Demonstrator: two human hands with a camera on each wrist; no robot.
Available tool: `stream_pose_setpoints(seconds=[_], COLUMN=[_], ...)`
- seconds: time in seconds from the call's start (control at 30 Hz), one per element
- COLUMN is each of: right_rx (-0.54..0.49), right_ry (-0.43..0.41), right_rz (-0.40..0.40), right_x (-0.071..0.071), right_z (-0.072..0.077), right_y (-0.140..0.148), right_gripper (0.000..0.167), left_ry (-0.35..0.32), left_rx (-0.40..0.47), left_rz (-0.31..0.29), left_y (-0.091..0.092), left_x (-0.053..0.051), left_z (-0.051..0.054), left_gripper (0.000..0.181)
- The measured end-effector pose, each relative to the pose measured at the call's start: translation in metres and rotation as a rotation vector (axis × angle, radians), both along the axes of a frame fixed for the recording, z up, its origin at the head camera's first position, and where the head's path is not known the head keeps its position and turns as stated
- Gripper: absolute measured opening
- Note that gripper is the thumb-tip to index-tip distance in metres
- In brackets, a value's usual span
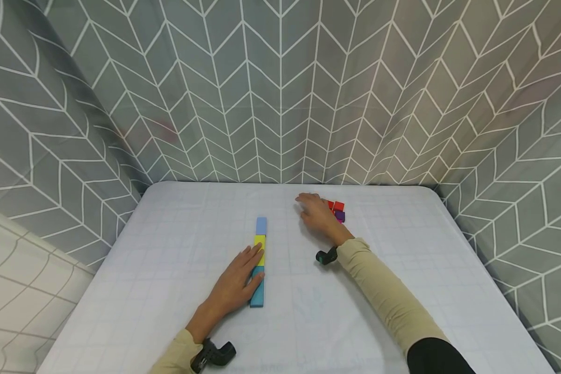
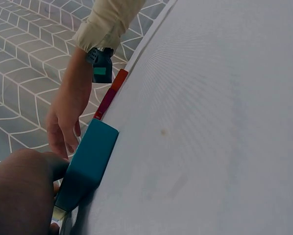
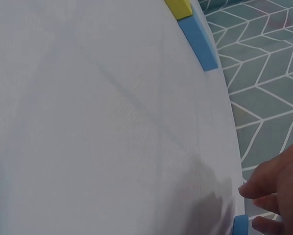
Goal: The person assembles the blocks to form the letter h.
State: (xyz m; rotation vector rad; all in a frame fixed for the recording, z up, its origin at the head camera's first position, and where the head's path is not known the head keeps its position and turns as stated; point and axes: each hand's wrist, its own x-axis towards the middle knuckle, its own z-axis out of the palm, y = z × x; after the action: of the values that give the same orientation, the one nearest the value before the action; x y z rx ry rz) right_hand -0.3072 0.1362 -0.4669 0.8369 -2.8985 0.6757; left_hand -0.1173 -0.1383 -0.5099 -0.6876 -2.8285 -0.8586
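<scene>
Three blocks form a straight line end to end: a light blue block, a yellow block and a longer teal block. My left hand rests on this line, its fingertips on the yellow block and its thumb over the teal one. Farther off, my right hand reaches over the table, just left of a cluster with red blocks and a purple block. Near its fingers in the right wrist view is a small blue block; no grasp on it shows. The right forearm and hand partly hide the cluster.
Everything lies on a table with a white cloth. A grey curtain with white chevron lines hangs behind the far edge and along the sides. A black wrist device sits by the right wrist, another by the left.
</scene>
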Motion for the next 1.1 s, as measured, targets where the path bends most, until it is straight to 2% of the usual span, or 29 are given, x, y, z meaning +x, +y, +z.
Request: stream_pose_setpoints(seconds=[0.3,0.43,0.6,0.8,1.1], right_rx=[0.078,0.095,0.100,0.134,0.113], right_ry=[0.000,-0.024,-0.061,-0.068,-0.098], right_rz=[-0.058,-0.079,-0.087,-0.080,-0.084], right_x=[-0.008,-0.013,-0.018,-0.020,-0.024], right_z=[-0.001,-0.002,-0.003,-0.001,0.004], right_y=[0.007,0.010,0.013,0.015,0.016], right_gripper=[0.050,0.051,0.051,0.050,0.053], left_ry=[-0.002,0.005,-0.001,-0.005,0.014], left_rx=[0.000,0.003,0.005,0.009,0.006], left_rz=[-0.002,-0.004,0.002,0.001,0.010], left_y=[0.000,0.000,0.001,0.001,0.000], left_x=[0.000,0.001,0.001,0.002,0.001], left_z=[-0.001,-0.001,-0.001,0.001,-0.001], left_gripper=[0.061,0.061,0.061,0.061,0.061])
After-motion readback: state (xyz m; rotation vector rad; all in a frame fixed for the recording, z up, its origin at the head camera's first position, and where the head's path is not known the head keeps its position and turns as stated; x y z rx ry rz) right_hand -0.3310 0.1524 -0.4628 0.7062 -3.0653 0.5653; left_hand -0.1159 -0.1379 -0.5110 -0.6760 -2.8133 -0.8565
